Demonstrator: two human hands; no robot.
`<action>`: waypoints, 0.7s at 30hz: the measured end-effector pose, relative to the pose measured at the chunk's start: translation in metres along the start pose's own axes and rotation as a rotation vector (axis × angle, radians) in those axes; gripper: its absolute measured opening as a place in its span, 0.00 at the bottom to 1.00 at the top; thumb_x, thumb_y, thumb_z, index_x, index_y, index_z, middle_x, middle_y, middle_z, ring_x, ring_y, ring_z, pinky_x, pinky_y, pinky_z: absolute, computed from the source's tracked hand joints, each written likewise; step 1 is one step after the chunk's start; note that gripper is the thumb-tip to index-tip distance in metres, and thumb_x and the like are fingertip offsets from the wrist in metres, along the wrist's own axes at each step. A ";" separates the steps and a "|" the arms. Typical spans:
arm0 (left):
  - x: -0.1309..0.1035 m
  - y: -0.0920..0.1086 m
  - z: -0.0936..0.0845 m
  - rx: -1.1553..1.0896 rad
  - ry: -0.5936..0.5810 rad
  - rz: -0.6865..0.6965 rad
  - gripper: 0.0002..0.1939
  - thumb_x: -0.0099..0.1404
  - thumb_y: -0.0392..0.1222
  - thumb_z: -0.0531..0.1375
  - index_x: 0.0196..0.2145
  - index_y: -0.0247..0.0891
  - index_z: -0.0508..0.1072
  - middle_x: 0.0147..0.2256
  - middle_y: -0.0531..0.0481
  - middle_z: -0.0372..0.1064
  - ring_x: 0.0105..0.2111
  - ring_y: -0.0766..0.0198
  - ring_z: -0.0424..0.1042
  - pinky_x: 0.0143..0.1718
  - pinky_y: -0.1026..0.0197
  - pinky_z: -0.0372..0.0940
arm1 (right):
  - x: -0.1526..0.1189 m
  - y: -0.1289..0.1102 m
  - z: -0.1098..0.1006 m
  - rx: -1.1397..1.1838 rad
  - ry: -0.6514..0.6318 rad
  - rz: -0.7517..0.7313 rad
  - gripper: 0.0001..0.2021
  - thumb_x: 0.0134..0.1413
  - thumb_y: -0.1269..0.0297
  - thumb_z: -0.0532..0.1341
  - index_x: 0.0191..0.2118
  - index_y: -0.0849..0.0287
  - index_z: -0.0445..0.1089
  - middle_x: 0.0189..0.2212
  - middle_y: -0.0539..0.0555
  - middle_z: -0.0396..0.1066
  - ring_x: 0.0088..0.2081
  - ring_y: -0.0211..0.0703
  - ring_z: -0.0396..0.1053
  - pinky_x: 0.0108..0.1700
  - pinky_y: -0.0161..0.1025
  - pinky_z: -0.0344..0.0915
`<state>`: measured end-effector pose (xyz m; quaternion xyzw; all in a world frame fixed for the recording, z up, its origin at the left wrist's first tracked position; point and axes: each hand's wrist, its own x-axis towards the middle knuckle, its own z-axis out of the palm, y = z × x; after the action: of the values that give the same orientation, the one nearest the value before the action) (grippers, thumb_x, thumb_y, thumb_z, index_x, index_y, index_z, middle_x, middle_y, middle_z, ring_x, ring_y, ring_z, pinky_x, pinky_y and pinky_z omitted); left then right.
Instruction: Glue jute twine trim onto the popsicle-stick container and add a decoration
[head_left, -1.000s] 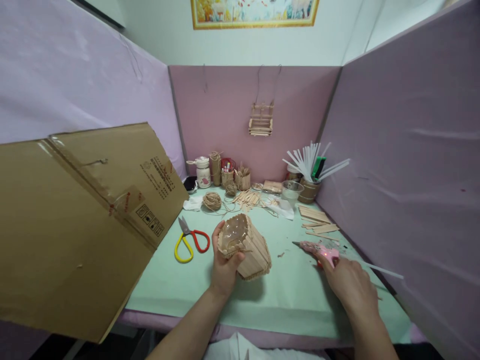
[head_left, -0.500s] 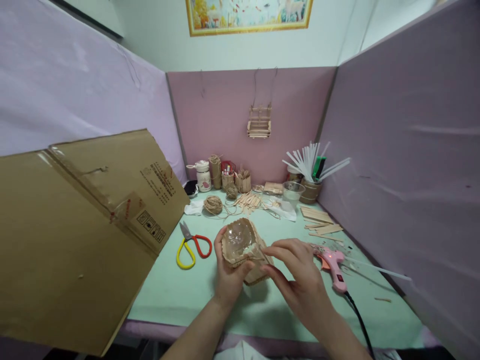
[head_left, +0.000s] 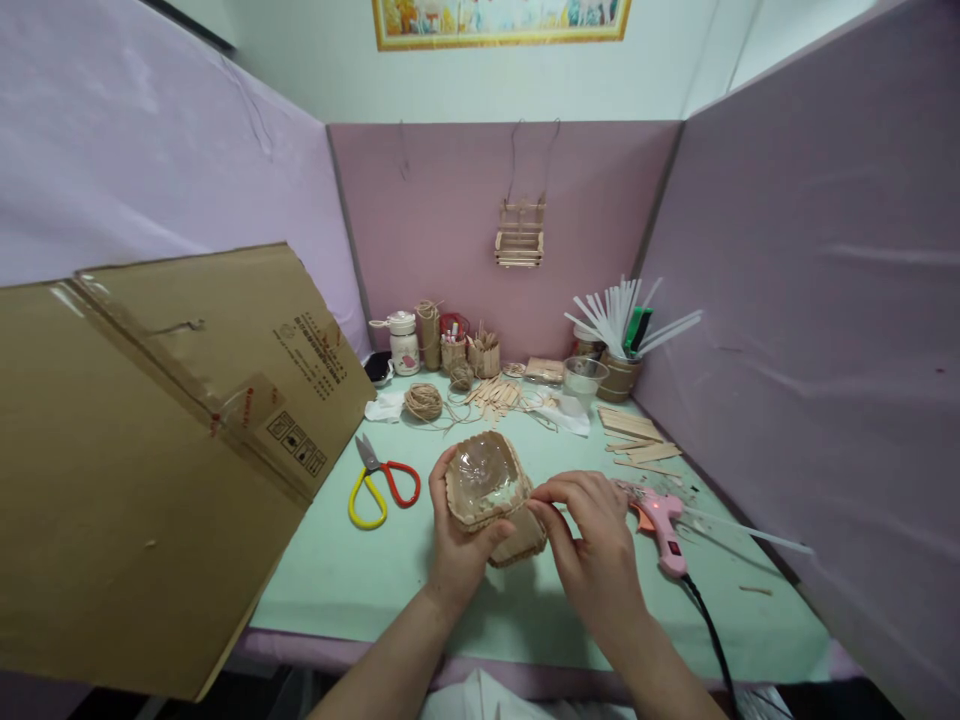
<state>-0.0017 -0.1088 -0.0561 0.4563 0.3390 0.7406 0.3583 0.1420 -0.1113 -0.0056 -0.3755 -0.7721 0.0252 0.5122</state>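
Note:
A small container covered in wooden craft sticks [head_left: 519, 540] is tilted above the table, its clear, shiny plastic face [head_left: 484, 470] turned up toward me. Whitish bits lie along that face's lower right edge. My left hand [head_left: 463, 545] wraps the container from the left, thumb across its lower side. At the right corner, my right hand [head_left: 589, 525] has thumb and index finger pinched together against the rim; what lies between the fingertips is too small to tell. Scissors [head_left: 373, 480] with a yellow and a red handle lie left of my hands.
A pink glue gun [head_left: 664, 525] with a glue stick and black cord lies right. Loose craft sticks [head_left: 630, 430], a twine ball [head_left: 424, 402] and a plastic cup [head_left: 585, 378] sit toward the back. Cardboard [head_left: 187, 450] leans at left; a small stick rack [head_left: 519, 235] hangs behind.
My right thumb and index finger have closed into a pinch at the container's right corner, uncovering more of its lower side. The container's clear face shows more fully. The view has shifted slightly.

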 end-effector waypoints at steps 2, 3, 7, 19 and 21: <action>0.000 0.000 0.000 -0.011 -0.001 -0.008 0.50 0.44 0.53 0.72 0.59 0.46 0.52 0.59 0.40 0.58 0.57 0.49 0.64 0.56 0.53 0.60 | -0.001 0.000 0.001 0.009 0.002 0.013 0.05 0.61 0.72 0.56 0.35 0.56 0.66 0.32 0.50 0.69 0.38 0.44 0.64 0.41 0.44 0.53; 0.000 0.000 0.001 -0.015 0.000 -0.012 0.50 0.44 0.53 0.72 0.59 0.46 0.52 0.58 0.40 0.59 0.57 0.49 0.64 0.56 0.53 0.60 | -0.001 -0.001 0.001 0.013 0.005 0.020 0.05 0.61 0.72 0.56 0.35 0.56 0.66 0.32 0.50 0.69 0.38 0.44 0.64 0.41 0.44 0.53; 0.000 0.000 0.002 -0.007 0.007 -0.017 0.50 0.43 0.55 0.72 0.59 0.45 0.52 0.58 0.40 0.59 0.57 0.49 0.63 0.57 0.53 0.60 | -0.001 0.000 0.002 0.010 0.023 0.035 0.05 0.61 0.72 0.57 0.34 0.55 0.66 0.31 0.50 0.70 0.38 0.44 0.64 0.42 0.44 0.53; 0.001 0.000 0.000 -0.073 -0.086 -0.066 0.52 0.43 0.54 0.73 0.60 0.46 0.51 0.60 0.39 0.56 0.58 0.48 0.62 0.55 0.54 0.61 | 0.001 0.010 -0.006 0.128 0.017 0.161 0.06 0.56 0.66 0.62 0.31 0.55 0.63 0.30 0.48 0.67 0.36 0.44 0.63 0.40 0.41 0.55; 0.001 0.000 -0.001 -0.105 -0.114 -0.096 0.51 0.42 0.54 0.73 0.60 0.46 0.53 0.59 0.39 0.58 0.56 0.48 0.64 0.54 0.54 0.62 | 0.003 0.015 -0.007 0.224 -0.066 0.281 0.07 0.53 0.63 0.64 0.32 0.55 0.63 0.31 0.48 0.66 0.36 0.44 0.63 0.39 0.41 0.57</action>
<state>-0.0029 -0.1077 -0.0557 0.4616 0.3002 0.7121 0.4356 0.1553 -0.1012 -0.0063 -0.4194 -0.7208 0.1945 0.5165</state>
